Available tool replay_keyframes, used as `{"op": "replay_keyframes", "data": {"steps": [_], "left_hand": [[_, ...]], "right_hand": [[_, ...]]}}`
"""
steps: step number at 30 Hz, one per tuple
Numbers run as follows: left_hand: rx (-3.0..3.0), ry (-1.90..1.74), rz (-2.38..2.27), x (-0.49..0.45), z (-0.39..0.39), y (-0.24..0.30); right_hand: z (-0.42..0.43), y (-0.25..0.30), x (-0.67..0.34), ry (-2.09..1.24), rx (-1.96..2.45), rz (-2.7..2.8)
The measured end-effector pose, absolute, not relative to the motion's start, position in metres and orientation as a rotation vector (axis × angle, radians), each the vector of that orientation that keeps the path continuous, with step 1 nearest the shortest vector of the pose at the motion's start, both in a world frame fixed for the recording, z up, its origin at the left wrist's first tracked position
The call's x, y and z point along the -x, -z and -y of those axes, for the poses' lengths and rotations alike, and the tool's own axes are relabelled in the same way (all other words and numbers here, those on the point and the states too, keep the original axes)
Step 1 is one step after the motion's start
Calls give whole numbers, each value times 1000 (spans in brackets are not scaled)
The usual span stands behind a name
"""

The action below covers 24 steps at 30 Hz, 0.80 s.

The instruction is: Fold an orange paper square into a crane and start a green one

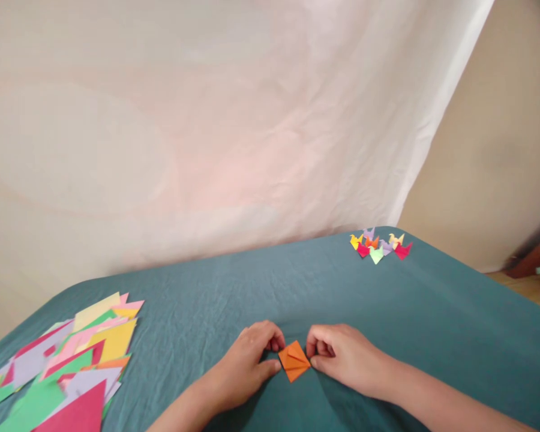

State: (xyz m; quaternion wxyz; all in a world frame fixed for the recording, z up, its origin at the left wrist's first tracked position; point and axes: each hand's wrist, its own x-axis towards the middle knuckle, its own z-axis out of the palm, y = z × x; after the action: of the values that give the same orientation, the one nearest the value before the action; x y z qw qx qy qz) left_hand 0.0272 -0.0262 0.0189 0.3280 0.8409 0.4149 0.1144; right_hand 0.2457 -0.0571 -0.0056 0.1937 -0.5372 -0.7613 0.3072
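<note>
A small square of folded orange origami paper (294, 360) lies near the front of the table, turned like a diamond, with a loose flap and crease lines on its top. At its left corner is my left hand (247, 363), fingers curled, with the thumb and index finger against the paper's edge. My right hand (344, 357) pinches the opposite corner between thumb and index finger, its other fingers folded in. The undersides of the fingertips are hidden.
Loose sheets of coloured paper (78, 360) are spread in an overlapping pile on the left. Several small folded paper birds (377, 255) stand together at the far right. A green-blue cloth (216, 300) covers the table, and a pale sheet (234, 132) hangs behind it.
</note>
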Motion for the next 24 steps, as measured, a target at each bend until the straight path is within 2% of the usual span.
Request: {"op": "replay_keyframes", "data": {"steps": [3, 10, 18, 24], "left_hand": [[-2085, -417, -1124, -25, 26, -17], [-2161, -599, -1196, -33, 30, -4], [-2199, -745, -1175, -32, 29, -5], [-2303, -659, -1254, -36, 27, -3]], "right_hand": [[52, 8, -248, -1019, 1426, 1975], [49, 16, -243, -856, 1420, 1982], [49, 16, -241, -817, 1446, 1991], [44, 20, -239, -770, 1445, 2009]]}}
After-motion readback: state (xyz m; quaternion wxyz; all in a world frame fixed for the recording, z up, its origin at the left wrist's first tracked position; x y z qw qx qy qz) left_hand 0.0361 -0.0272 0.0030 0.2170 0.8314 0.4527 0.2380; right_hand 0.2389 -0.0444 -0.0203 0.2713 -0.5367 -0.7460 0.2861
